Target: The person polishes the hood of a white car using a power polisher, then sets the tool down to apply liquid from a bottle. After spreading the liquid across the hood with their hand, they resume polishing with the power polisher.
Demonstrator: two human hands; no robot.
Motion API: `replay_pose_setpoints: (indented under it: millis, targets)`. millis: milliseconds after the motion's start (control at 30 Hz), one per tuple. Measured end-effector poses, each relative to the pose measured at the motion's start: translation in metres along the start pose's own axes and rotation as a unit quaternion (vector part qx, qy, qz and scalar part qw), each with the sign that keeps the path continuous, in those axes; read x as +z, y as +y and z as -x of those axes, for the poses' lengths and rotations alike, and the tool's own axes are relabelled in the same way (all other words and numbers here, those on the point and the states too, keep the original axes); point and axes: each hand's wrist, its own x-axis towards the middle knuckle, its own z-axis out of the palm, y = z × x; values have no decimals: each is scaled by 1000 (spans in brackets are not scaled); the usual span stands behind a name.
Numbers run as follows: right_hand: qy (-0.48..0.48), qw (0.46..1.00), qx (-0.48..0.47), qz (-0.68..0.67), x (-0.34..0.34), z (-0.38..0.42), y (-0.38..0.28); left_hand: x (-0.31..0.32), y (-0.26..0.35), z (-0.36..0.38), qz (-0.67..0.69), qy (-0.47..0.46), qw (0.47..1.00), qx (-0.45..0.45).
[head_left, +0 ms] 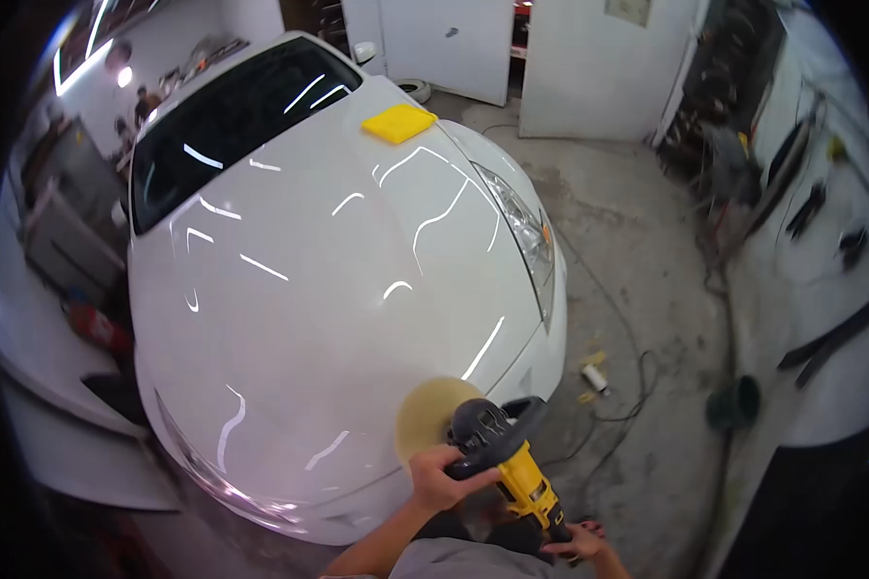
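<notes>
A yellow-and-black car polisher (529, 485) is held in both hands over the front of a white car hood (309, 289). My left hand (439, 480) is closed round its black loop handle near the head. Down by my body, my right hand (581, 543) grips the rear end of the tool. The round, pale yellow polishing pad (423, 417) lies at the hood's front edge. It seems to touch the paint, though the contact itself is hidden. A folded yellow cloth (400, 124) rests on the hood near the windshield.
A power cord (637, 362) loops across the concrete floor (608, 241). A white bottle (596, 378) lies there, with a dark green bucket (734, 402) farther right. White panels (68, 434) stand close on the left. White doors (434, 43) are behind the car.
</notes>
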Motion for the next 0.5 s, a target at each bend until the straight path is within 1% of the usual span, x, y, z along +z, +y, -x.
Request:
replay_pose_setpoints:
  millis: [33, 67, 100, 200, 233, 300, 367, 433, 467, 500]
  targets:
    - [197, 879, -128, 415, -1, 11, 31, 6, 5, 7, -9, -6, 999, 53]
    - [131, 968, -97, 190, 2, 17, 50, 12, 11, 15, -22, -11, 994, 104]
    - [62, 995, -62, -52, 2, 25, 57, 17, 19, 22, -4, 1, 995, 101]
    - [83, 995, -48, -9, -20, 71, 61, 29, 56, 37, 59, -31, 982, 178]
    - [85, 995, -54, 1, -29, 75, 58, 32, 65, 33, 64, -20, 981, 182]
    - [85, 995, -58, 8, -33, 90, 65, 36, 83, 43, 70, -61, 973, 213]
    - [80, 995, -65, 13, -36, 98, 72, 45, 104, 60, 76, -42, 970, 228]
    - [73, 994, -74, 17, -39, 102, 78, 57, 122, 75, 119, -75, 931, 336]
    - [71, 994, -75, 19, -42, 109, 84, 66, 131, 90, 110, -83, 924, 356]
    - [68, 995, -75, 19, -43, 118, 93, 74, 140, 103, 112, -80, 925, 353]
